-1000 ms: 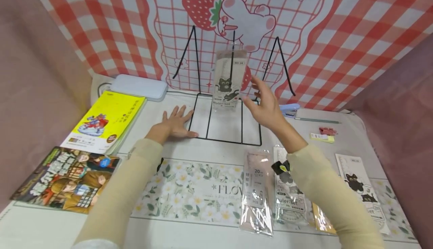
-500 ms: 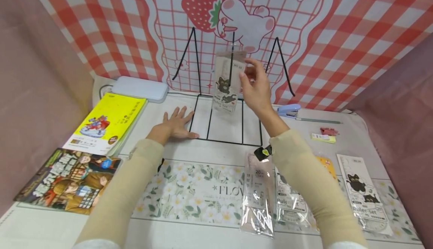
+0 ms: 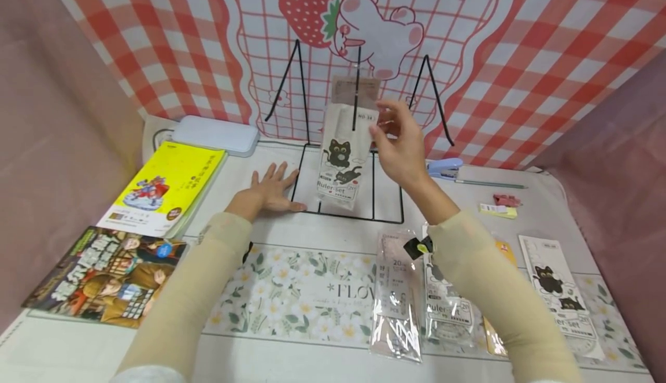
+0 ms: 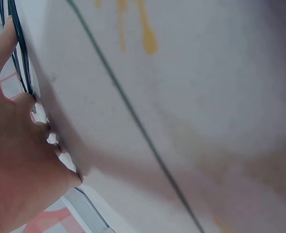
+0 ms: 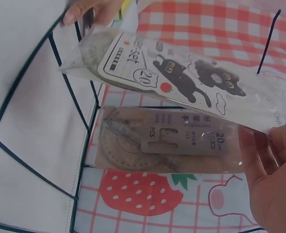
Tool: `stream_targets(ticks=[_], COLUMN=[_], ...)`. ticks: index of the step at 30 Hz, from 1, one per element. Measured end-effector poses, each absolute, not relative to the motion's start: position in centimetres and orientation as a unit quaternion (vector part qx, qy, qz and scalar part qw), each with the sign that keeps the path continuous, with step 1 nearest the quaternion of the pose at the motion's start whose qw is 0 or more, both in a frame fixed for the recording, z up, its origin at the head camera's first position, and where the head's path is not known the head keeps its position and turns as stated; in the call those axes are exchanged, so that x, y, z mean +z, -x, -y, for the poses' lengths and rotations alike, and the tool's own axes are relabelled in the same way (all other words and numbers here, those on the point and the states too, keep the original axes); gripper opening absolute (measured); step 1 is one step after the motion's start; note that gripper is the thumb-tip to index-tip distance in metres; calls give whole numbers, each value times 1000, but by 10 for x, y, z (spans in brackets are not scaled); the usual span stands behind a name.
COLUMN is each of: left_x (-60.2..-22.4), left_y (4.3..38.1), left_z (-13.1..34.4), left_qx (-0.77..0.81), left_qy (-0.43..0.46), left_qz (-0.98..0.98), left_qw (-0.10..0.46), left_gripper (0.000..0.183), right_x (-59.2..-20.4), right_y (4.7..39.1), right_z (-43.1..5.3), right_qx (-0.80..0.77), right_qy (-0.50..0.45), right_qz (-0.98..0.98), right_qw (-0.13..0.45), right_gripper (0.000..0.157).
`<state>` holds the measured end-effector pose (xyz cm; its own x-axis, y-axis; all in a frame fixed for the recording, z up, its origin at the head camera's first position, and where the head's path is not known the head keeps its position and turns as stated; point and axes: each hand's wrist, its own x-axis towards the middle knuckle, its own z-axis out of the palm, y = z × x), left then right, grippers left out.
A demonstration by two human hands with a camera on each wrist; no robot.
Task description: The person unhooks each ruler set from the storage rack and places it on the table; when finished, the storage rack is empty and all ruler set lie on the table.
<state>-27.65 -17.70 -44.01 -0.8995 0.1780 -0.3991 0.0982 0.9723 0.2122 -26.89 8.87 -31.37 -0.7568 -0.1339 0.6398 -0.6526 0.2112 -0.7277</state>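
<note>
My right hand (image 3: 404,150) pinches the upper right edge of a clear-bagged ruler set (image 3: 340,157) printed with black cats. The ruler set tilts forward at the middle prong of a black wire display rack (image 3: 354,217). Behind it hangs a second ruler packet (image 5: 182,141), brownish and marked 20, with a protractor showing through in the right wrist view. My left hand (image 3: 267,191) lies spread on the white tabletop, its thumb on the rack's left base wire. In the left wrist view that hand (image 4: 22,155) is seen from the side, next to the wires.
Front right lie a pink-grey ruler packet (image 3: 395,296), two cat ruler sets and an orange packet, partly under my right sleeve. A stapler (image 3: 444,167), pencil (image 3: 491,184) and red clip (image 3: 506,200) are back right. Two books and a pale case (image 3: 214,135) sit left.
My right hand has come up and taken the front ruler set's edge. The set has slid forward and lower along the prong, uncovering the packet behind. My left hand has stayed put.
</note>
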Motion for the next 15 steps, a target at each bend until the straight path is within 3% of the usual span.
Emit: stream_targets(ticks=[15], left_x=[-439], left_y=[277], left_z=[178], left_qx=[103], left_qy=[-77], left_qz=[-968], left_qw=[214], left_gripper=[102], right_x=[-310], right_y=[220], right_z=[-96], right_qx=[599], right_qy=[-293], right_qz=[723], right_qw=[180], right_gripper=[40])
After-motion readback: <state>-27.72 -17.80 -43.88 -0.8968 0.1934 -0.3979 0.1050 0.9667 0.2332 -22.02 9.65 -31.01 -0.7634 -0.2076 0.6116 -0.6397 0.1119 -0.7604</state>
